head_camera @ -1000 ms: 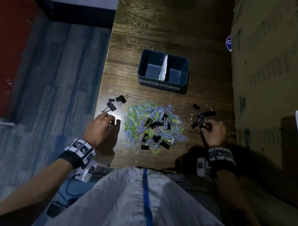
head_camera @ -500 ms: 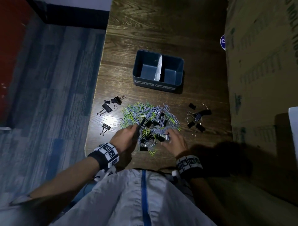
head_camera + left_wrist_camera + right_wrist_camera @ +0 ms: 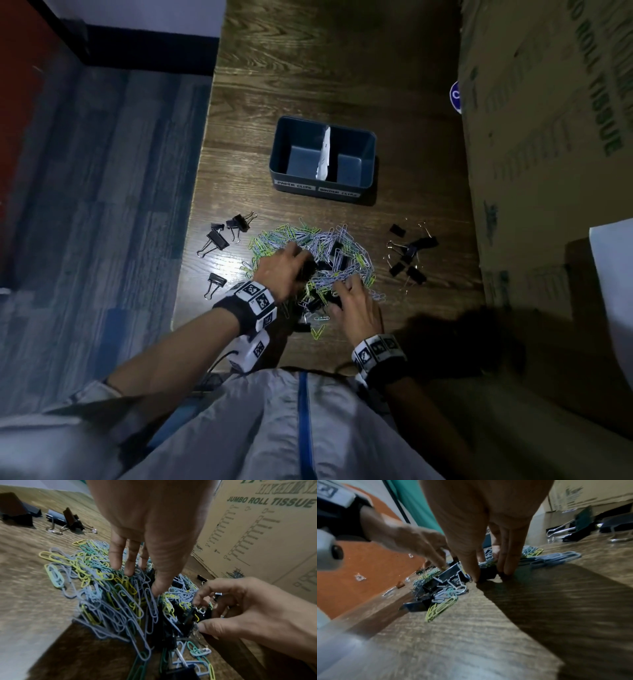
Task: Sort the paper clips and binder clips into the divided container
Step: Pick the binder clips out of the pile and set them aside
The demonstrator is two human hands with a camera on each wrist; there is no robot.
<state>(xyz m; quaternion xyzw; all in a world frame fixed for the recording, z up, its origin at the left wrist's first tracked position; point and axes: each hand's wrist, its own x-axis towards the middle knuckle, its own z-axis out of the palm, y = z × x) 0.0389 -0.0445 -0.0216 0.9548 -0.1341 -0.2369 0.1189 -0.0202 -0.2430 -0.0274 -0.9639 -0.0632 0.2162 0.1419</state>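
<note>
A dark blue divided container [image 3: 368, 161] with a white divider stands at mid-table, both halves bare, labelled paper clips on the left and binder clips on the right. In front of it lies a mixed pile of coloured paper clips [image 3: 346, 243] with black binder clips in it. My left hand [image 3: 301, 260] reaches into the pile's left side, its straight fingers [image 3: 118, 561] and thumb touching paper clips around a black clip. My right hand [image 3: 342, 291] is at the pile's near edge, thumb and fingers pinching a black binder clip [image 3: 488, 573].
Loose black binder clips lie in one group left of the pile [image 3: 222, 236] and another to its right [image 3: 407, 253]. A large cardboard box [image 3: 548, 171] walls off the table's right side. The table's left edge [image 3: 191, 240] drops to blue carpet.
Both hands have left the side groups of binder clips and come together at the middle pile. The left hand has pushed further into it since half a second ago.
</note>
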